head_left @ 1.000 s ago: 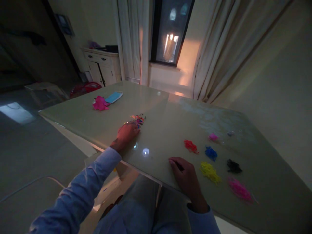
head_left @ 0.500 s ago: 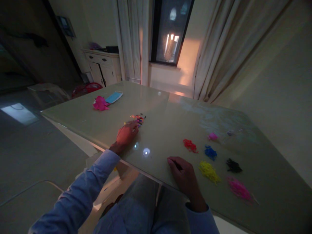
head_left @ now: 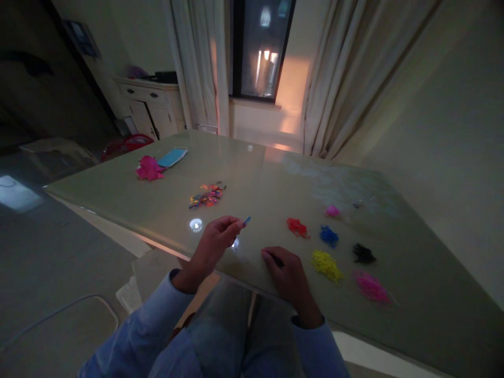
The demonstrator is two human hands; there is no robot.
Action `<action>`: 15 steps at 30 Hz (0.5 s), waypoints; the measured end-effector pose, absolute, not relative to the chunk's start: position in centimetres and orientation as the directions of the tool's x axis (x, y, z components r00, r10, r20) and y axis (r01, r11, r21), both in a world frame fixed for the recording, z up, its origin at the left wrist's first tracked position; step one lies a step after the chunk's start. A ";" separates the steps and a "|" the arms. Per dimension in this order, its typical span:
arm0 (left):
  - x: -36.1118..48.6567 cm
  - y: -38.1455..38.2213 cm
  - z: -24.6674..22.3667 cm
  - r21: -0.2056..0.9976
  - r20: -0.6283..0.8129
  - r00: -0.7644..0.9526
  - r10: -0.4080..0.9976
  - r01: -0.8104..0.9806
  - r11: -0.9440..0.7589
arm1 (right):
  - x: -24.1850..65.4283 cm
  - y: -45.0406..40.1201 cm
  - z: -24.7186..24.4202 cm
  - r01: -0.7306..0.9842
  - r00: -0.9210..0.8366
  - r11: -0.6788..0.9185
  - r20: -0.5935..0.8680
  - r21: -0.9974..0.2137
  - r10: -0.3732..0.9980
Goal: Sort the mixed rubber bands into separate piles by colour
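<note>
Between thumb and fingertips, my left hand (head_left: 217, 241) pinches a small blue band (head_left: 247, 221) above the table. Curled near the front edge, my right hand (head_left: 286, 273) rests on the tabletop, and nothing shows in its fingers. Behind my left hand lies a mixed multicoloured pile of small bands (head_left: 208, 196). To the right of my right hand are single-colour piles: red (head_left: 298, 228), blue (head_left: 328, 236), yellow (head_left: 326, 265), black (head_left: 364, 253) and pink (head_left: 372, 287).
On the far left of the glossy table (head_left: 252, 173) lie a crumpled pink item (head_left: 150, 168) and a blue face mask (head_left: 172, 157). A small pink item (head_left: 333, 211) and a clear crumpled wrapper (head_left: 357, 204) lie at the right, beyond the piles.
My left hand has left the mixed pile and moved right, toward my right hand, with a blue band now in its fingertips. My right hand stays curled on the table.
</note>
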State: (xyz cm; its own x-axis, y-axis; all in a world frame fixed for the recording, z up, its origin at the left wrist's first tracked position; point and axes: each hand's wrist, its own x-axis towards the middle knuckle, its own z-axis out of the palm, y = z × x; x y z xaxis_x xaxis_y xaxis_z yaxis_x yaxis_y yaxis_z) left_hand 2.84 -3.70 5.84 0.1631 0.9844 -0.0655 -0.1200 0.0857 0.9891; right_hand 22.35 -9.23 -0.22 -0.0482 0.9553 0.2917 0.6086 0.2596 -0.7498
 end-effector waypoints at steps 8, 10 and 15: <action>7.2 -4.3 6.6 1.000 0.023 0.311 0.950 0.011 -0.027 | 22.1 -9.3 0.0 0.629 -0.044 0.241 0.275 -0.739 0.960; 8.8 -3.8 7.1 0.992 0.076 0.396 0.915 0.064 -0.110 | 22.1 -9.2 -0.1 0.659 -0.053 0.236 0.269 -0.714 0.962; 15.2 -1.4 8.3 0.896 0.225 0.616 0.755 0.174 -0.409 | 22.0 -9.0 -0.4 0.761 -0.037 0.187 0.246 -0.621 0.969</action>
